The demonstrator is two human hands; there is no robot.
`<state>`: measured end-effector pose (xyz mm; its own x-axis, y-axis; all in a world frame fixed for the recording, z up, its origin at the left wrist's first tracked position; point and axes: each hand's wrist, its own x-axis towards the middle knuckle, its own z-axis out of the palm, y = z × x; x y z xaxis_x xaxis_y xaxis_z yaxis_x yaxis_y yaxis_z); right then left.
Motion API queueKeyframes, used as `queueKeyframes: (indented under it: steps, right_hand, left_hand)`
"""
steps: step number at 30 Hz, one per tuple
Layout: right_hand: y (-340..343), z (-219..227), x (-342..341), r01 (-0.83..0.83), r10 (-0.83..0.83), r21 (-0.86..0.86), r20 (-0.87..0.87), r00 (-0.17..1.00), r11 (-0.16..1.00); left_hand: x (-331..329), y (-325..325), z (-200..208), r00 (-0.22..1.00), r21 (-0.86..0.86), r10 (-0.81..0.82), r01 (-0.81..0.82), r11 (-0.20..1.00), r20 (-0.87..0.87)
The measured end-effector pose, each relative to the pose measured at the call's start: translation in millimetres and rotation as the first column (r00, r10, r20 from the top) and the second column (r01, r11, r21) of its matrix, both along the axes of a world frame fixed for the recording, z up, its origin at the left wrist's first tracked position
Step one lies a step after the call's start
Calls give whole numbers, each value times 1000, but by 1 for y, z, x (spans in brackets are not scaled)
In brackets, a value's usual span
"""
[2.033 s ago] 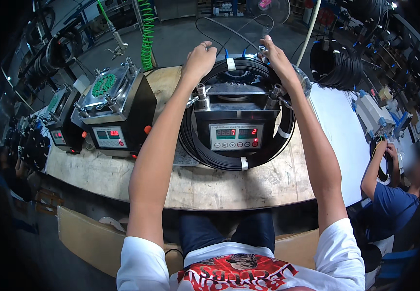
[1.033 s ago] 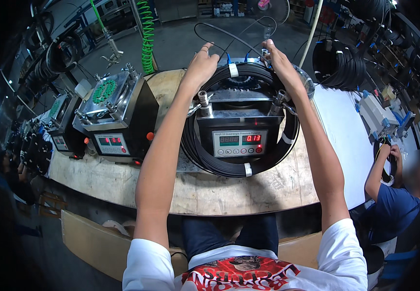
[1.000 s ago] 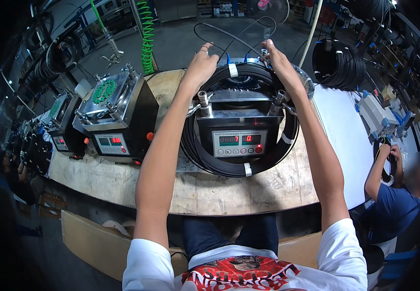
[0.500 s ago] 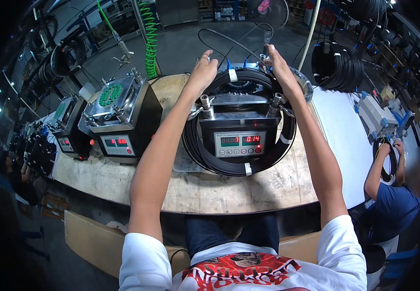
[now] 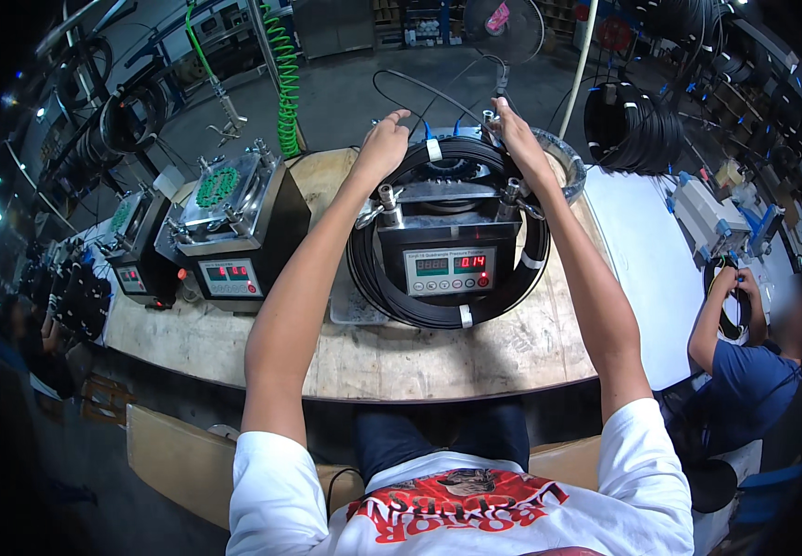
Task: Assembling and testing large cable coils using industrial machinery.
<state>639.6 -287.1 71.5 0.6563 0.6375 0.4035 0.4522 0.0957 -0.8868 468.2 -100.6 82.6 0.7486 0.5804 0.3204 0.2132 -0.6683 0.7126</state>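
Poised now with left hand, one finger stretched, others curled; out with right hand, fingers partly bent just beside a metal post; impossible to tell any hold. Between both sets of fingers and below, spotting black cable coil looped around boxy machine.

Free tabletop between forearms, black coil beyond
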Motion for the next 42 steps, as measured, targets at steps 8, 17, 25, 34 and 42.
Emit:
queueKeyframes:
  steps: [8, 17, 25, 34, 42]
  right_hand:
    - [2, -5, 3, 29, -33, 100, 36, 999, 995]
    - [-1, -4, 1, 30, -31, 37, 38, 999, 999]
    - [-3, 2, 1, 91, -88, -80, 43, 995, 993]
    - [-7, 7, -14, 53, -53, 22, -19, 998, 998]
    - [-4, 2, -7, 69, -67, -31, 54, 996, 997]
  left_hand:
    - [0, 1, -2, 998, -153, -29, 37, 988, 57]
    - [-10, -3, -4, 973, -283, -86, 146, 948, 214]
    - [-3, -2, -8, 980, -165, 29, 4, 986, 197]
    - [-8, 0, -7, 972, -273, -39, 103, 957, 232]
    - [-3, 3, -12, 971, -260, -12, 76, 963, 238]
